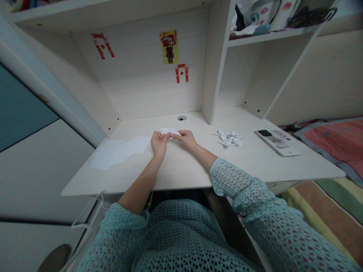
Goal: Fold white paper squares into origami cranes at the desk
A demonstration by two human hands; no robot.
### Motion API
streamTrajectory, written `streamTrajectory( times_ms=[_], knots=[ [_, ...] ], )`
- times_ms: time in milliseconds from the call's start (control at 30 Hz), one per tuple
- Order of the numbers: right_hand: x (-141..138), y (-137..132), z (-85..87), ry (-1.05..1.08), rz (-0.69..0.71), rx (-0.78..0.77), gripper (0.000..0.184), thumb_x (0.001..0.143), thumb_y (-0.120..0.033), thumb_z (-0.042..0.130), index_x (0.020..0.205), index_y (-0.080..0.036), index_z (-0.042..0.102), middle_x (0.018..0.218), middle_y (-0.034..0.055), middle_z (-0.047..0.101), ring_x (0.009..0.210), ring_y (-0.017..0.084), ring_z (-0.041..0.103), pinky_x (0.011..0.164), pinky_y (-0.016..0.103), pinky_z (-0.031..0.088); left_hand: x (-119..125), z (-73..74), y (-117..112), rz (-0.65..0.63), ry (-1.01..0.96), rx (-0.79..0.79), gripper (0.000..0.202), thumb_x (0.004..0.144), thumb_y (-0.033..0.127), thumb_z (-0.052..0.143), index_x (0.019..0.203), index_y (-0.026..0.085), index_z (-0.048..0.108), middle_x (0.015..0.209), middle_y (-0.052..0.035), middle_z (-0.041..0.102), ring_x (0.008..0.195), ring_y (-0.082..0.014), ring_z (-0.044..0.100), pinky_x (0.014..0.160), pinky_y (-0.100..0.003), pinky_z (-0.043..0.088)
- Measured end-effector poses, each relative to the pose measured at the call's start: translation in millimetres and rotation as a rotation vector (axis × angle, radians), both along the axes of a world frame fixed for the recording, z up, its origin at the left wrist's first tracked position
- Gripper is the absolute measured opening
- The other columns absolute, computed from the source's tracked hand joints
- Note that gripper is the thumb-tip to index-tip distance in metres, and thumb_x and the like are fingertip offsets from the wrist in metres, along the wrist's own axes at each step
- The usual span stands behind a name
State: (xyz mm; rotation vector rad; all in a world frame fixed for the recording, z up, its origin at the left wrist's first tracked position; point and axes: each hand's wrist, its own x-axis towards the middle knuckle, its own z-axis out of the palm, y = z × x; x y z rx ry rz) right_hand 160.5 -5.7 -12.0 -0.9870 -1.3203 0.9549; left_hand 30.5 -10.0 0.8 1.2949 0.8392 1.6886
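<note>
A small piece of white paper [169, 130] is pinched between my two hands just above the middle of the desk. My left hand [159, 142] grips its left side, thumb and fingers pressed together. From the right, my right hand [185, 138] holds it too, with its fingertips close to those of the left. Part of the paper is hidden behind the fingers. Sheets of white paper [113, 152] lie spread on the desk left of my left hand. Right of my right hand sits a small pile of folded white paper pieces [229, 138].
The white desk [181, 173] has a cable hole [182, 118] near its back panel. A phone [278, 142] lies face down at the right. An upright divider [217, 64] and shelves rise behind. A pale cable [85, 223] hangs at the left front edge.
</note>
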Motion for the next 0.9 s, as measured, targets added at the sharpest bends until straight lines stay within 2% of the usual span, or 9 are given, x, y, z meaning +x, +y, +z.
streamTrajectory(
  times_ms=[233,467,667,800,900],
  knots=[
    [0,2,-2.9,0.052,0.018,-0.03,0.038,0.057,-0.049,0.072,0.071,-0.013,0.07,0.064,0.0028,0.065,0.055,0.011,0.049,0.052,0.024,0.033,0,-2.3,0,0.015,0.012,-0.013,0.044,0.063,0.029,0.072,0.069,0.022,0.029,0.057,0.0052,0.059,0.06,-0.0134,0.064,0.062,-0.023,0.047],
    [0,8,-8.5,0.079,0.16,-0.013,0.04,0.062,-0.052,0.067,0.075,-0.015,0.072,0.075,0.006,0.07,0.062,0.012,0.055,0.059,0.024,0.037,-6,-5.0,6,0.057,-0.018,-0.025,0.042,0.066,0.032,0.069,0.069,0.022,0.029,0.057,0.0058,0.058,0.062,-0.0127,0.065,0.061,-0.022,0.045],
    [1,10,-11.7,0.019,0.128,-0.021,0.043,0.063,-0.055,0.065,0.073,-0.015,0.072,0.073,0.0064,0.071,0.061,0.013,0.056,0.057,0.024,0.039,-7,-7.3,9,0.093,-0.006,-0.029,0.041,0.067,0.032,0.069,0.067,0.022,0.029,0.054,0.0069,0.053,0.064,-0.0136,0.065,0.062,-0.021,0.045],
    [4,8,-8.7,-0.056,0.151,0.008,0.04,0.065,-0.053,0.064,0.079,-0.016,0.072,0.077,0.0058,0.071,0.067,0.015,0.058,0.06,0.025,0.042,-9,-6.3,6,0.172,0.115,0.023,0.032,0.071,0.032,0.065,0.07,0.022,0.035,0.06,0.0053,0.055,0.067,-0.0139,0.065,0.064,-0.022,0.044],
    [6,7,-3.8,-0.016,0.145,0.062,0.04,0.066,-0.05,0.064,0.089,-0.018,0.07,0.084,0.0049,0.07,0.075,0.016,0.06,0.066,0.026,0.045,-10,-5.3,0,0.241,0.278,0.041,0.02,0.076,0.029,0.061,0.076,0.024,0.042,0.067,0.004,0.059,0.069,-0.0137,0.064,0.064,-0.021,0.042]
  ],
)
